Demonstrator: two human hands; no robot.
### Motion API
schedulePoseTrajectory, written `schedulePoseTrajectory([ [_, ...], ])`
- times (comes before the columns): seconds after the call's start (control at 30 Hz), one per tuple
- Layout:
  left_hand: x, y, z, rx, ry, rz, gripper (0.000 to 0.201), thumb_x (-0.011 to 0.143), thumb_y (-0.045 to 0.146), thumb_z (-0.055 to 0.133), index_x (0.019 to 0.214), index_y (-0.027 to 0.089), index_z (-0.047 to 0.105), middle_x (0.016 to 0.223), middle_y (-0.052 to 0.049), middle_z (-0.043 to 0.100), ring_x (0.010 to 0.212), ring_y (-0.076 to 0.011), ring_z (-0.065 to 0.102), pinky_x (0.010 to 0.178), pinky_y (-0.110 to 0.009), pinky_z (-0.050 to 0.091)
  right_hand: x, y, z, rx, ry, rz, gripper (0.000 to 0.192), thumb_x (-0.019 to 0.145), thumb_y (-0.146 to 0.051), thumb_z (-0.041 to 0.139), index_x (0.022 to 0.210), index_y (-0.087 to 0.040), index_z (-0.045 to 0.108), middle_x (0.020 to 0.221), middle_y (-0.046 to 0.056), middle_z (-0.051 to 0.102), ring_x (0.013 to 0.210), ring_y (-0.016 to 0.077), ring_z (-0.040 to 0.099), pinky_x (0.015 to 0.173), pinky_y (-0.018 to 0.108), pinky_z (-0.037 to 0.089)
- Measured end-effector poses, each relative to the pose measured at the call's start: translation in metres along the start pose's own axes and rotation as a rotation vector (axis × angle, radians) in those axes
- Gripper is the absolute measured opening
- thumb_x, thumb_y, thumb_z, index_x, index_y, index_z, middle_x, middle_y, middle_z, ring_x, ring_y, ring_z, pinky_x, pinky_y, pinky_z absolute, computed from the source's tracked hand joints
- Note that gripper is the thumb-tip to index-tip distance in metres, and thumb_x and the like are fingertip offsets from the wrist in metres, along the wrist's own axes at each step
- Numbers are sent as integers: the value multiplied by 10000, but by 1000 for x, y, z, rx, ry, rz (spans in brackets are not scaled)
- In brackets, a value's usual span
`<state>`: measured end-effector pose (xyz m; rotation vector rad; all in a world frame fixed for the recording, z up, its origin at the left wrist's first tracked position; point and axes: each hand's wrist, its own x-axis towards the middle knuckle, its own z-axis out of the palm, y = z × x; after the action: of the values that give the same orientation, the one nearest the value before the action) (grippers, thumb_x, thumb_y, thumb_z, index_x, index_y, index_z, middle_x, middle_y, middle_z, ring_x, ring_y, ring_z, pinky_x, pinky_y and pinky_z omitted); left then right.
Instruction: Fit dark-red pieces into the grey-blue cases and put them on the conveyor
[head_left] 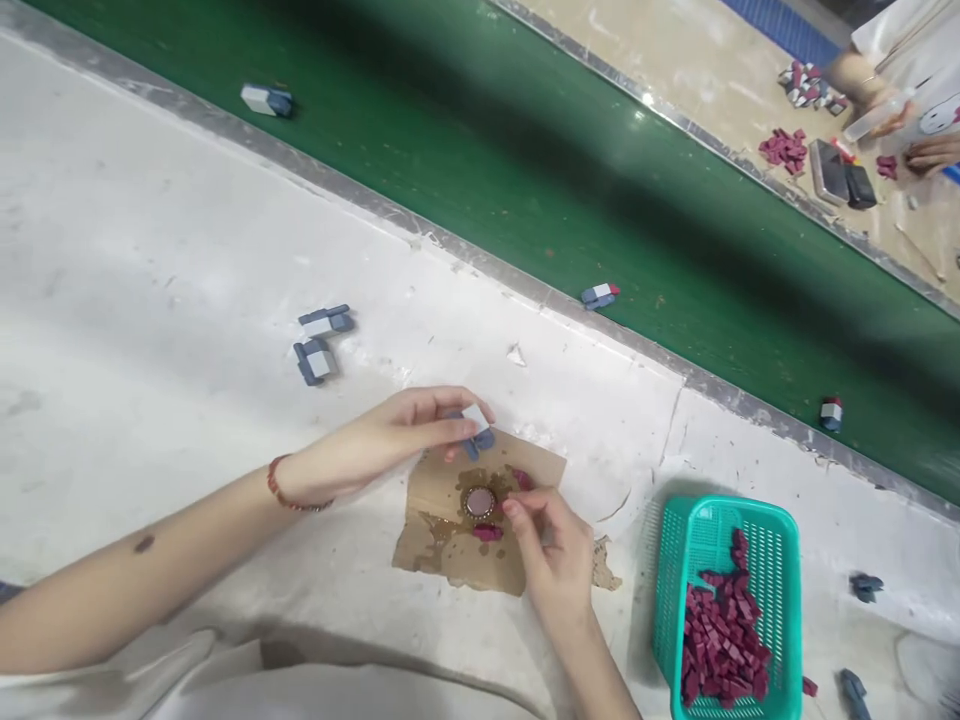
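Mid-assembly, centre frame: left hand [390,440] pinches a grey-white block [472,428] over the cardboard [450,540]; right hand [555,560] fingertips closed on a maroon piece [523,481] by the glue cap [478,502]. Two finished blocks [321,340] upper left; basket [720,520] w/ many pieces left.

No legible txt or nos. anywhere

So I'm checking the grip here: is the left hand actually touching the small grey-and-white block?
Touching. The head view shows the left hand with its fingertips pinched around the grey-and-white block, held just above the stained cardboard.
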<state>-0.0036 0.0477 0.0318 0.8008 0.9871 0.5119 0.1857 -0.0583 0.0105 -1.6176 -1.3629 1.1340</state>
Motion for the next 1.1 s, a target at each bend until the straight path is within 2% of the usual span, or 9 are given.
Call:
schedulePoseTrajectory([
  [0.13, -11, -14, 0, -195, 47, -67, 273, 651, 342, 852, 866, 191, 777, 763, -19, 670, 675, -121, 565, 642, -204, 482, 1, -1, 10, -320, -76, -417, 213, 986, -185, 449, 860, -178, 620, 695, 37, 659, 607, 152, 591, 588, 257, 495],
  [0.2, -13, -21, 1, -311, 83, -60, 309, 653, 384, 858, 873, 182, 780, 752, -24, 665, 729, -139, 599, 692, -214, 515, 3, 1, 14, -453, -75, -536, 236, 1001, -170, 410, 881, -164, 613, 666, 41, 633, 590, 159, 564, 562, 262, 475],
  [0.27, -14, -26, 1, -395, 107, -30, 361, 669, 435, 846, 910, 177, 770, 835, -45, 680, 792, -170, 638, 719, -248, 544, 4, 2, 17, -554, -61, -578, 238, 1002, -158, 403, 887, -166, 610, 649, 35, 610, 580, 163, 547, 555, 268, 463],
  [0.33, -14, -30, 2, -420, 78, -4, 392, 708, 467, 812, 971, 188, 737, 940, -64, 681, 797, -196, 669, 644, -261, 554, 3, 3, 19, -604, -71, -576, 225, 995, -145, 412, 890, -175, 610, 650, 32, 602, 585, 169, 547, 558, 273, 458],
  [0.47, -13, -34, 5, -242, -26, 33, 354, 839, 442, 681, 1091, 207, 599, 870, -51, 668, 595, -148, 628, 470, -233, 468, 2, 3, 19, -628, -105, -575, 230, 981, -117, 423, 849, -176, 602, 639, 36, 593, 581, 181, 539, 539, 286, 443],
  [0.7, -12, -42, 13, 211, 190, 173, 194, 841, 328, 610, 930, 203, 491, 815, -22, 629, 685, -151, 548, 612, -278, 468, 3, 1, 20, -604, -121, -535, 228, 980, -126, 429, 834, -187, 592, 641, 30, 571, 574, 173, 522, 530, 275, 417],
  [0.87, -17, -51, 12, 446, 301, 245, 193, 892, 303, 524, 1023, 225, 405, 798, 15, 542, 639, -142, 505, 572, -263, 427, 4, -3, 16, -483, -100, -447, 240, 976, -135, 430, 832, -187, 616, 642, 30, 592, 565, 166, 519, 527, 267, 419],
  [0.97, -19, -54, 11, 476, 262, 357, 181, 918, 252, 468, 1000, 239, 307, 852, 2, 530, 645, -134, 521, 569, -254, 441, 3, -3, 9, -256, -89, -236, 204, 961, -195, 493, 820, -200, 640, 660, 17, 637, 575, 149, 566, 541, 250, 450],
  [1.1, -21, -50, 8, 658, 173, 400, 175, 946, 264, 431, 1097, 209, 363, 925, -50, 562, 711, -164, 576, 612, -282, 480, 2, 0, 5, 146, 75, 94, 197, 913, -350, 596, 794, -206, 658, 593, -14, 627, 519, 130, 578, 483, 227, 458],
])
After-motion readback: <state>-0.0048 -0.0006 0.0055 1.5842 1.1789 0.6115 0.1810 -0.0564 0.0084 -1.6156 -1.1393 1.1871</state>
